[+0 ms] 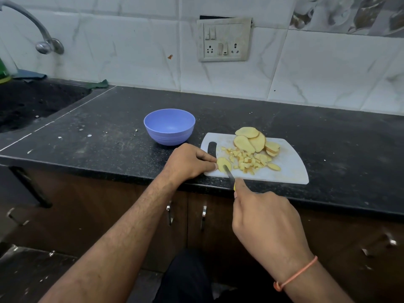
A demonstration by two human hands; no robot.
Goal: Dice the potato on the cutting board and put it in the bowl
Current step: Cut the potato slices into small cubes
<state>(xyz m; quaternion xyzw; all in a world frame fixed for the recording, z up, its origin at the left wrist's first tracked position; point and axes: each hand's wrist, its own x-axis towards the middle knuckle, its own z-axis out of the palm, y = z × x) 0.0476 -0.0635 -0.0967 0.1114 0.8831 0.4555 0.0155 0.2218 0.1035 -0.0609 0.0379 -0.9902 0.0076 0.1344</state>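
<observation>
Head view: black speckled countertop [240, 110], white marble-look tile wall, double socket plate [224, 39], tap [32, 29] over dark sink at left. One blue bowl [169, 126], one white cutting board [290, 167]. Diced potato pile [246, 160]; several uncut slices [254, 139] behind. Left hand [188, 161] pinches one slice [223, 164]. Right hand [269, 221] grips one knife [228, 172], blade on that slice.

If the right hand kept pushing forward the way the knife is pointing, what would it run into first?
Most likely the potato slice that the left hand pinches on the cutting board. The knife in the right hand already rests on it, angled toward the left fingertips; depth is hard to judge.
</observation>
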